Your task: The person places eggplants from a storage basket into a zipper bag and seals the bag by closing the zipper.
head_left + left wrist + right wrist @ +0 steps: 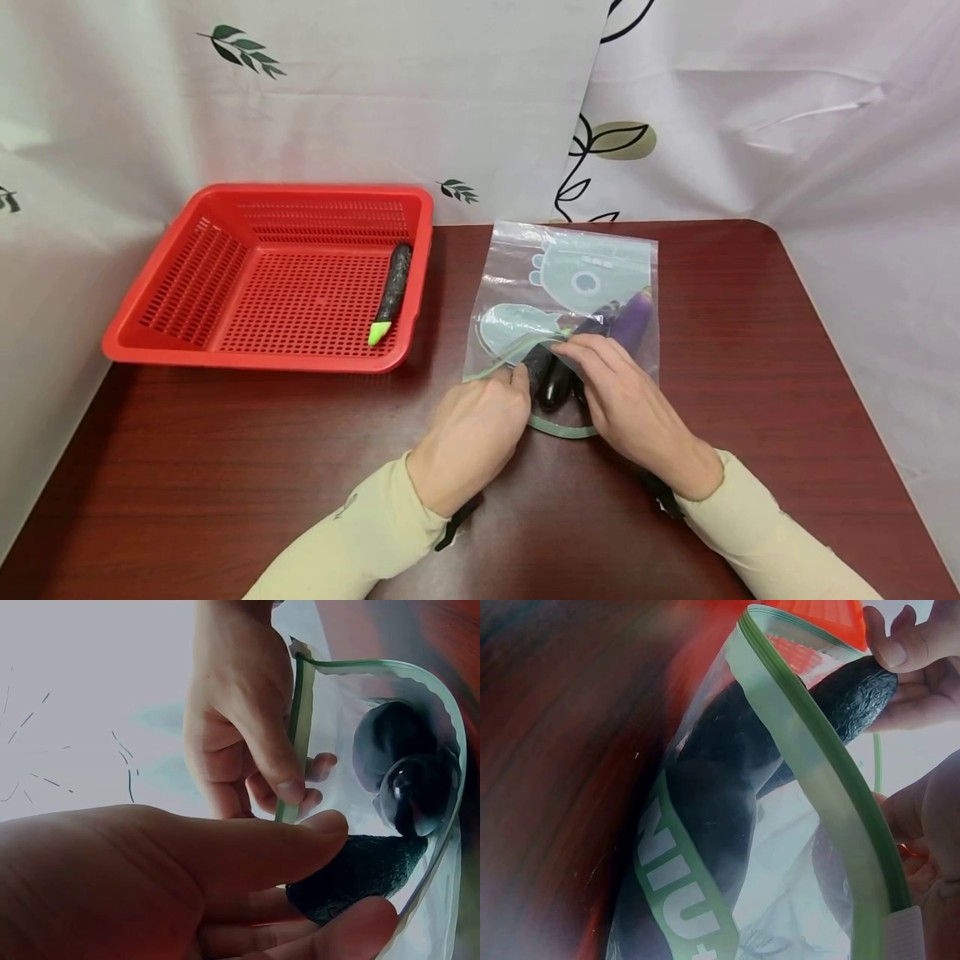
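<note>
Extending through the mouth of the clear zip bag (561,432), a rough dark vegetable (537,364) is held partly inside, its near end being grasped between the thumb and fingers of the left hand (476,429). By the right hand (637,408), the green zip edge of the bag is pinched, with the thumb placed on the outer face and fingertips on the inner face; the right grip is thus engaged on the bag only. The mouth is spread apart and is directed toward the person. Inside the bag, a glossy black eggplant (555,387) is located just beside the rough dark vegetable, and a purple eggplant (632,325) is positioned along the right side. A green band with white lettering is printed on the bag, as shown in the right wrist view. The bag is supported flat on the reddish-brown tabletop (750,375). To its left, a red basket (255,362) is placed, in which a lime-tipped dark vegetable (393,287) is laid along the right wall. Behind the tabletop, a white leaf-patterned curtain (375,92) is hung.
</note>
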Tool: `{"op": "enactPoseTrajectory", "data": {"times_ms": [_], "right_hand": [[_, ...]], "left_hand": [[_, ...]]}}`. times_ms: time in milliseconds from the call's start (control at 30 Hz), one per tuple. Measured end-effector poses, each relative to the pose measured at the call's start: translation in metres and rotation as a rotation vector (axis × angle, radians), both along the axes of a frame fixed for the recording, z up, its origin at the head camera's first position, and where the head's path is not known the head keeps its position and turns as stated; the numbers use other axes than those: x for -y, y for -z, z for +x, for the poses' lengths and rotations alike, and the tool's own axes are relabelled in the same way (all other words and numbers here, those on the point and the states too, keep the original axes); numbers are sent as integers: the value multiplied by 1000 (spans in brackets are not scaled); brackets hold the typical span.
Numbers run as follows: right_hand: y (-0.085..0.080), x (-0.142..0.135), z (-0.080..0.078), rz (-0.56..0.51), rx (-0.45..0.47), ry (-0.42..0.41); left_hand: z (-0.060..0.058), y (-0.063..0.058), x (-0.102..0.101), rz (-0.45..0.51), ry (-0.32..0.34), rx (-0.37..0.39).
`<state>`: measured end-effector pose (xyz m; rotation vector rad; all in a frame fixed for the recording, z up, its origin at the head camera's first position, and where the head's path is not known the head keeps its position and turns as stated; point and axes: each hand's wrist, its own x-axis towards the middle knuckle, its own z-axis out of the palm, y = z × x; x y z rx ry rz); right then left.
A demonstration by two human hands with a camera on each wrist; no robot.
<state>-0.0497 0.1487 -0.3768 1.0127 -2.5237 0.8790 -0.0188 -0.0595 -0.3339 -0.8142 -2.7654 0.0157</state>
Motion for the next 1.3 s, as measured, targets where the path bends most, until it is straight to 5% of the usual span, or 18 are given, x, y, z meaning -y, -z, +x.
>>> {"op": "enactPoseTrajectory", "data": {"times_ms": [533, 1300], "right_hand": [[0, 0, 0, 6, -2, 2], [0, 0, 1, 9, 2, -8]], "left_hand": [[-3, 13, -5, -19, 0, -85], [-6, 26, -12, -35, -17, -71]]}}
